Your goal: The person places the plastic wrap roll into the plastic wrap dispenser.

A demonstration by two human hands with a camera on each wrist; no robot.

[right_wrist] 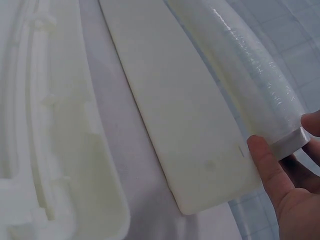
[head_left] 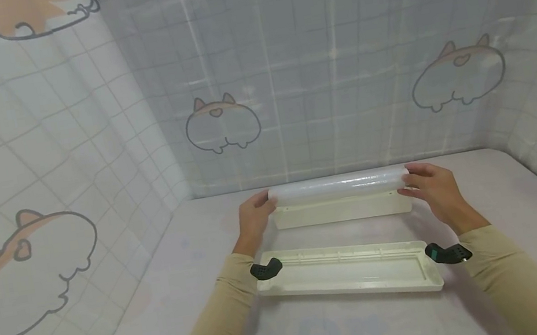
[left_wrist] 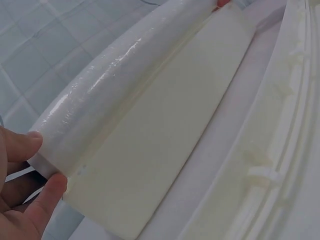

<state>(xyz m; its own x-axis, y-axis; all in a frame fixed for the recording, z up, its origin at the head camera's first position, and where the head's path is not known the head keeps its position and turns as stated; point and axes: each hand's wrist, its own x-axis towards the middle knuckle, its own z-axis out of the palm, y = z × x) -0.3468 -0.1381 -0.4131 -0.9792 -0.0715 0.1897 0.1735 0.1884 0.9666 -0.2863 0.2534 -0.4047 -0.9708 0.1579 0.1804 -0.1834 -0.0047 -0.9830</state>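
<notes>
A shiny roll of cling film lies level across the far side of the table, its two ends between my hands. My left hand grips the left end, its thumb on the film. At the other end my right hand grips the roll, one finger along the edge of the box. Right below the roll is a long cream plastic box, its flat side facing me. The inside of this box is hidden.
Nearer to me, between my forearms, a cream plastic lid rests inner side up, with ridges along its far edge. The table has a pale cover. Grid-patterned curtains hang close behind and at both sides.
</notes>
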